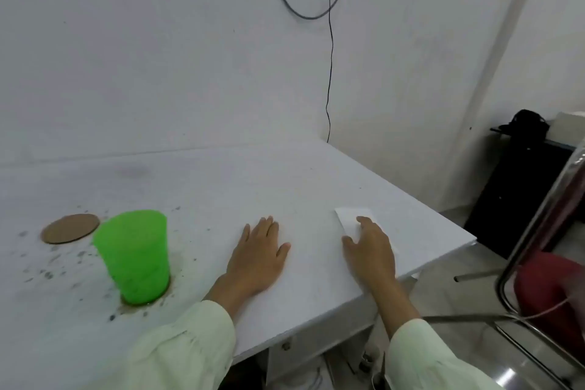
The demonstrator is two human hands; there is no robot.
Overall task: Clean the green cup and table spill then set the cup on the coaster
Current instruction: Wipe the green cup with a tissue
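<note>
1. Head view: white counter against a white wall, cables hanging down it; chrome chair at 3 o'clock.
2. Green cup at 8 o'clock, upright, long axis vertical but leaning left, mouth up, standing in a brown spill of specks.
3. Coaster just beside the cup, at its 10 o'clock.
4. Left hand flat on counter, fingers spread, holding nothing.
5. Right hand on white tissue, fingers apart, pressing, not clamped.
</note>
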